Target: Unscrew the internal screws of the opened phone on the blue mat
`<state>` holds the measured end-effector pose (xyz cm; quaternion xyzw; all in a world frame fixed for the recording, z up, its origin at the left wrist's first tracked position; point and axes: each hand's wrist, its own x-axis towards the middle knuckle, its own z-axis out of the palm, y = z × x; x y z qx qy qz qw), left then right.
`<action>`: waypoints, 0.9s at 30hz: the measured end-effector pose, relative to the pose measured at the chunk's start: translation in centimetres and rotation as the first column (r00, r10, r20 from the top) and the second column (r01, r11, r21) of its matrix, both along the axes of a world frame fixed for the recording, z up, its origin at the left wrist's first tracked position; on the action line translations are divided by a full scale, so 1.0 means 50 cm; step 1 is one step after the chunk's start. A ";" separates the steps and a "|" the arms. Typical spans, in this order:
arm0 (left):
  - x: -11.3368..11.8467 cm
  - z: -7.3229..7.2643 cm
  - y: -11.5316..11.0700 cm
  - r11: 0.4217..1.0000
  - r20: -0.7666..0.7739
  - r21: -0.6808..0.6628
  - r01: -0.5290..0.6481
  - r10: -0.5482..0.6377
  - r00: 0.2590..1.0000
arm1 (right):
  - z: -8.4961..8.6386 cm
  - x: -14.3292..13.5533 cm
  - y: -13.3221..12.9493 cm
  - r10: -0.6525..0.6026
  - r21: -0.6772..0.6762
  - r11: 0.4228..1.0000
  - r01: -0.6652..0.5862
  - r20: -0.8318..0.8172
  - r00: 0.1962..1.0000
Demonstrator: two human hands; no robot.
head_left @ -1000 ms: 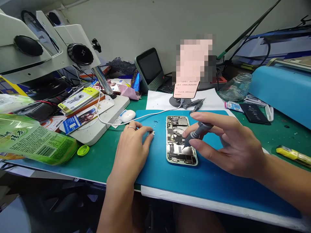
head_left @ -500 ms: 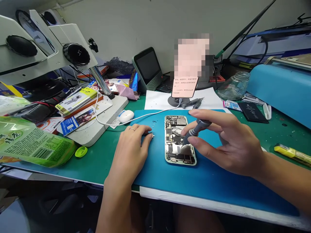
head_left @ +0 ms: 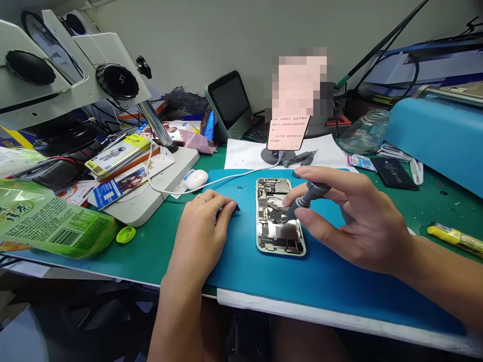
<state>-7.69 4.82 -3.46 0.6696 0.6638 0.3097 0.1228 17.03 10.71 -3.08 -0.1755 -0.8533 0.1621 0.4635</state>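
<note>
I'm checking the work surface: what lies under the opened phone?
The opened phone lies flat on a blue mat, which rests on the green table. The right hand with its screwdriver covers the mat beside the phone.

Screwdriver (head_left: 305, 198) tip hidden by fingers; upright phone (head_left: 290, 118) screen pixelated.

Legible text is thin. Microscope focus knob (head_left: 117, 80) at 10 o'clock has a white mark that reads like "5T", uncertain. Green bottle label (head_left: 53, 221) at 9 o'clock shows large Chinese characters, a barcode and small print, none sharp enough to read. Propped phone screen (head_left: 289, 133) at 12 o'clock carries several lines of Chinese text, too small to make out. Yellow-green box (head_left: 115, 153) at 10 o'clock has printing, blurred. Blue-white card (head_left: 121, 185) beneath it likewise unreadable.
</note>
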 end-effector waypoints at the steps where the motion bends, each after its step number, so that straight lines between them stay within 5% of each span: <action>1: 0.003 0.005 -0.003 1.000 0.051 -0.003 0.002 -0.002 0.999 | 0.001 0.000 0.000 -0.002 -0.025 1.000 0.002 -0.014 1.000; 6: 0.028 0.027 -0.021 0.993 0.323 -0.073 0.095 -0.067 0.944 | 0.011 0.005 -0.005 -0.047 -0.096 0.995 0.040 -0.073 0.996; 10: 0.050 0.028 -0.029 0.983 0.434 -0.105 0.153 -0.094 0.896 | 0.016 0.007 -0.011 -0.012 0.025 1.000 0.009 0.110 0.994; 15: 0.064 0.025 -0.032 0.968 0.512 -0.077 0.240 -0.168 0.842 | 0.010 0.002 -0.008 0.011 0.051 0.998 -0.030 0.336 0.942; 27: 0.064 0.016 -0.038 0.944 0.525 -0.031 0.328 -0.264 0.809 | 0.014 0.000 0.001 0.013 0.193 0.977 -0.094 0.387 0.922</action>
